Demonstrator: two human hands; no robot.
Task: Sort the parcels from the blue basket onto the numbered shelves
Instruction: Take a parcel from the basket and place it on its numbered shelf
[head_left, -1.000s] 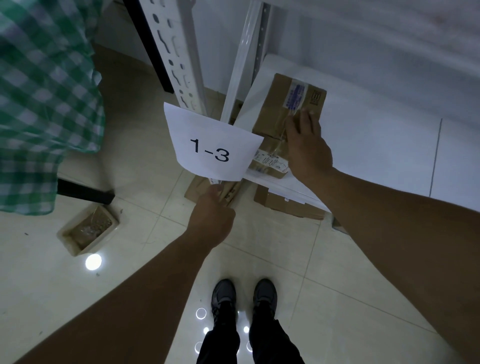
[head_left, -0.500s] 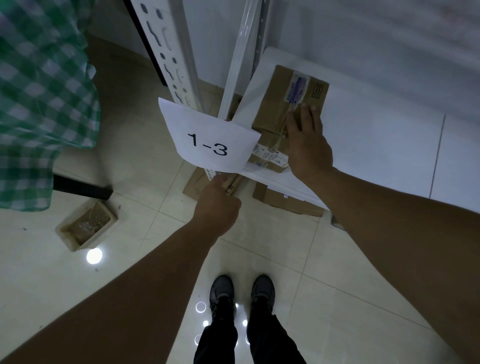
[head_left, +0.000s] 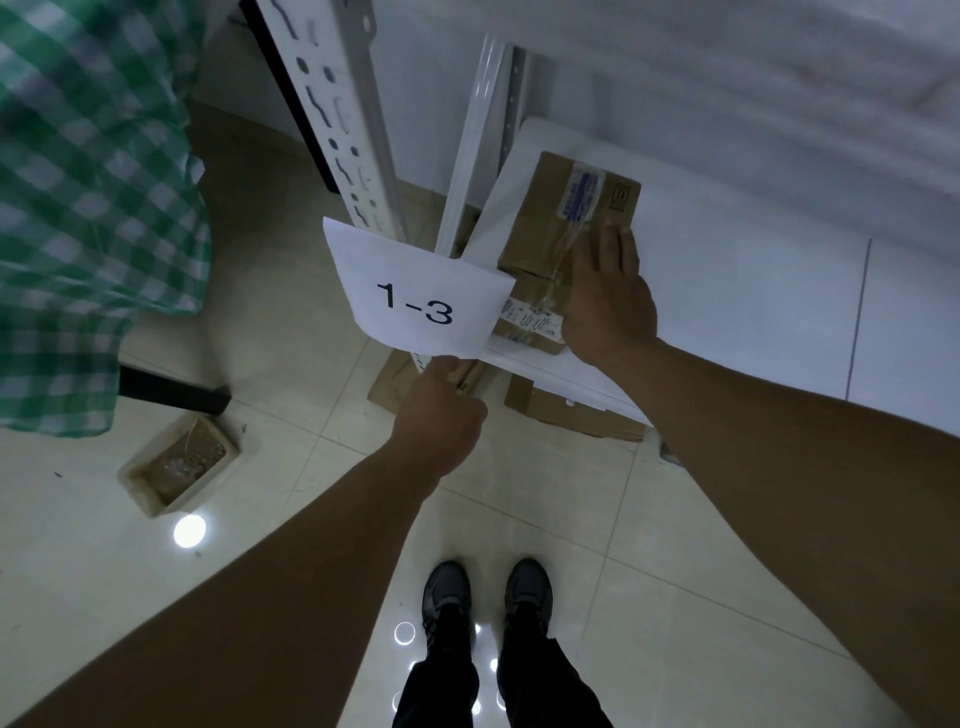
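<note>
Head: one parcel under right hand

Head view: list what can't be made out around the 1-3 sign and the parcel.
All in the head view:
- Left hand: fingertips hidden behind the sign and the hand's own back, so its grip is unclear.
- Parcel labels: print too small and blurred; the right hand covers part of the top.
- Boxes below: mostly covered by the shelf.

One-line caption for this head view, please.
Right hand rests flat on a cardboard parcel on the white shelf beside the 1-3 sign, left hand at the sign's lower edge.
</note>
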